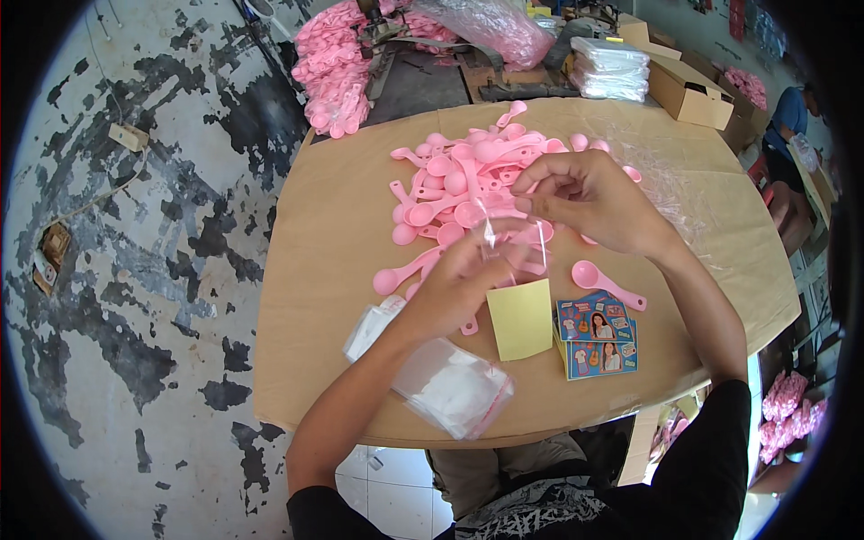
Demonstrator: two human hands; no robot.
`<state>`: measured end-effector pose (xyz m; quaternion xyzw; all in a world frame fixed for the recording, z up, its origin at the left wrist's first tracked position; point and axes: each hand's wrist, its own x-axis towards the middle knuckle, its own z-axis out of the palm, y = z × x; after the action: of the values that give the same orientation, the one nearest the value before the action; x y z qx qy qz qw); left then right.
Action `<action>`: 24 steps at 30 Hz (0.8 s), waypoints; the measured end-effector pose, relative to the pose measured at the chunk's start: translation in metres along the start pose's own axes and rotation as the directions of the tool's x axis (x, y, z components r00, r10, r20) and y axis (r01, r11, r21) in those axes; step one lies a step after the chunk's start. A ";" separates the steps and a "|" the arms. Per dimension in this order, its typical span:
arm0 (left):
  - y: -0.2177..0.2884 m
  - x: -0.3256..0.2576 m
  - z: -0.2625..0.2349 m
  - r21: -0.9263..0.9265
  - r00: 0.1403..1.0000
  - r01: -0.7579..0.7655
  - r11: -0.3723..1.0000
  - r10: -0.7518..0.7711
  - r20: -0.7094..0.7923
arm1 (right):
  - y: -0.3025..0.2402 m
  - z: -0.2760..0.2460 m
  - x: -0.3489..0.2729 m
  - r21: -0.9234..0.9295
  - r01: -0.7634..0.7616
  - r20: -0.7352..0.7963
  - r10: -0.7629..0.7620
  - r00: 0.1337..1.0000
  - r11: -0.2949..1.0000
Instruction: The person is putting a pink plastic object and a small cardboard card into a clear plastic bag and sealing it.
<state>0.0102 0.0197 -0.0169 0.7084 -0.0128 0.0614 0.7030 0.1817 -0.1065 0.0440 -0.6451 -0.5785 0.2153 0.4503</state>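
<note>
My left hand [468,274] and my right hand [589,198] are raised together over a brown table [333,270], both pinching a small clear plastic bag [508,236] stretched between them. Behind the hands lies a heap of pink plastic scoops [454,175]. One pink scoop [605,281] lies apart, just right of the hands. In front of them are a yellow card [522,319] and a small stack of blue picture cards [598,335]. Under my left forearm sits a pile of clear zip bags [450,387].
More pink scoops [335,67] are heaped at the back, beside a clear bag of them [490,27]. Stacked white packs [612,67] and a cardboard box [691,90] stand at the back right. A person in blue [792,112] sits far right. Clear film [666,180] lies on the table's right side.
</note>
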 end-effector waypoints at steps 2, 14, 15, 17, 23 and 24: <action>0.004 0.002 0.000 -0.066 0.975 -0.136 0.989 0.121 -0.187 | -0.002 0.004 0.001 -0.041 0.010 -0.036 -0.012 0.999 0.999; -0.011 0.005 0.002 0.100 0.927 -0.151 0.983 0.176 -0.330 | 0.010 0.025 0.003 -0.677 0.469 0.022 -0.621 0.784 0.568; -0.009 0.005 0.002 0.097 0.929 -0.149 0.984 0.174 -0.327 | 0.014 0.024 0.005 -0.697 0.470 0.040 -0.624 0.780 0.541; 0.000 0.000 0.000 0.327 0.961 -0.013 0.945 0.102 -0.258 | 0.018 0.024 0.006 -0.715 0.472 0.060 -0.627 0.777 0.516; -0.008 0.002 -0.003 0.568 0.943 -0.036 0.822 0.215 -0.252 | 0.025 0.026 0.009 -0.718 0.516 0.122 -0.646 0.754 0.467; -0.009 0.002 -0.002 0.566 0.944 -0.037 0.824 0.215 -0.251 | 0.026 0.026 0.009 -0.719 0.511 0.126 -0.635 0.762 0.471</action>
<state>0.0129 0.0221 -0.0252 0.8608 0.0665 0.2174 0.4554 0.1771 -0.0878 0.0116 -0.5493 -0.7588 -0.2436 0.2512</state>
